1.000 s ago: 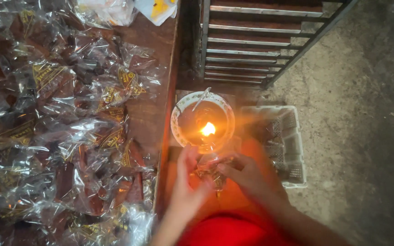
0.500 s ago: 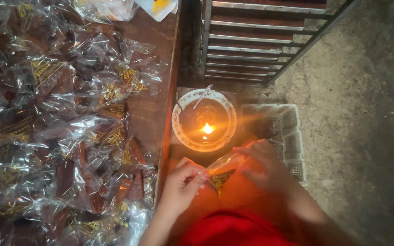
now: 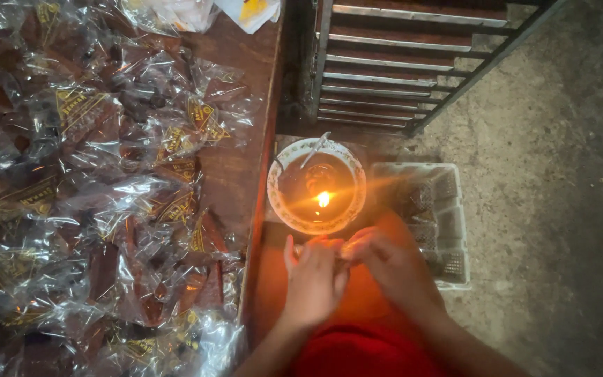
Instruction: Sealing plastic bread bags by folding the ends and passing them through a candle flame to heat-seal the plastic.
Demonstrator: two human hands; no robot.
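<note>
While your two hands are meeting low in the frame, your left hand (image 3: 313, 279) is curling its fingers (image 3: 329, 246) inward around a small clear packet (image 3: 343, 250), and your right hand (image 3: 393, 269) is pinching the same packet from the other side, its fingertips (image 3: 366, 241) touching those of the left. Most of the packet is hiding between the fingers, so its contents cannot be told. Just beyond your fingertips, a small flame (image 3: 323, 199) is burning in a white patterned bowl (image 3: 315, 185), with a thin metal piece (image 3: 314, 150) leaning on the bowl's far rim. To the right of your fingers, a white plastic basket (image 3: 448, 230) is sitting on the concrete floor (image 3: 560, 174). To the left of your fingers, a wooden table (image 3: 235, 164) is carrying a heap of clear wrapped packets (image 3: 92, 202) with dark contents and yellow labels. Farther off, beyond the bowl, a slatted metal rack (image 3: 399, 63) is standing.
</note>
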